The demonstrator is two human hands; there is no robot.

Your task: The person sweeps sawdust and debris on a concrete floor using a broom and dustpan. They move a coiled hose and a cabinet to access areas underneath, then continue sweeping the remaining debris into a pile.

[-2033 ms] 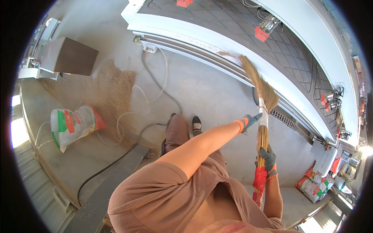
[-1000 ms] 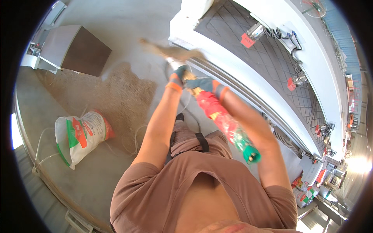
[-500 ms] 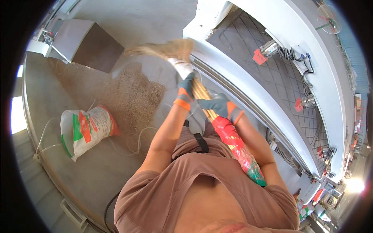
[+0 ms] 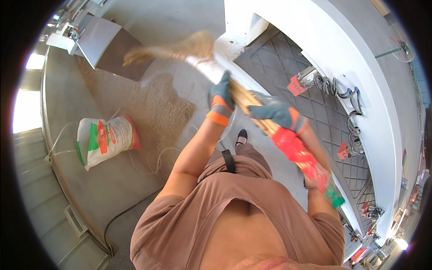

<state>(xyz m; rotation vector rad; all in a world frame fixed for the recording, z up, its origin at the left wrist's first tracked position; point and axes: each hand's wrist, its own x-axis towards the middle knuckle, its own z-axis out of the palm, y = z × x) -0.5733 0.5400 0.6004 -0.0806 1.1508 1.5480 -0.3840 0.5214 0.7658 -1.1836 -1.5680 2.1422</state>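
Both my hands, in grey gloves with orange cuffs, grip a broom (image 4: 243,97) made of bundled thin sticks. My left hand (image 4: 221,95) is closed round the shaft just below its white wrapping. Farther down toward the butt, my right hand (image 4: 275,112) wraps the sticks. Red and green plastic covers the butt end, which lies over my right forearm. The tan straw head, blurred by motion, points away to the far left and looks raised off the floor. Below and left of it spreads a pile of brown grain-like debris (image 4: 164,101).
A white, red and green sack (image 4: 108,140) stands left of the pile, near a thin pale hose or cord. A grey box-shaped cabinet (image 4: 112,47) is at the far left. Along the right runs a white curved-looking machine frame (image 4: 360,58) with a dark gridded bed, red-tipped motors and coiled cables.
The broom's straw head has swung left and up, and its butt end has moved out to the right. Both hands keep their grip and have shifted rightward. One of my feet has come into view.
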